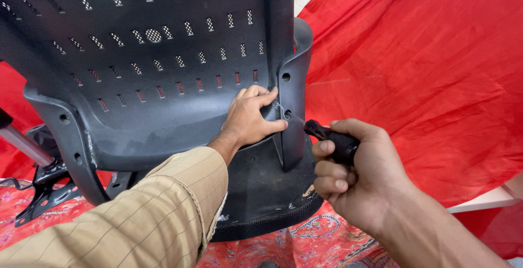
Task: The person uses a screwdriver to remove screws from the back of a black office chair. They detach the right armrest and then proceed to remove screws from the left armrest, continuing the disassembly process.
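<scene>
right hand (357, 178): closed around black screwdriver (332, 137), tip at hole in chair's side bracket (294, 99) | left hand (251, 116): fingers pressed on grey chair back (163, 55) beside that hole | red cloth (425, 72) behind

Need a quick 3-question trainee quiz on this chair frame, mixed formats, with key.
1. True or false: the right hand grips a black-handled screwdriver whose tip meets a hole in the dark grey plastic side bracket.
2. Multiple choice: the left hand rests on
A. the red cloth
B. the perforated dark grey plastic chair back, beside the bracket
C. the black metal chair base
3. Fill in: the left arm wears a ____ striped sleeve.

Key: 1 true; 2 B; 3 tan
</scene>
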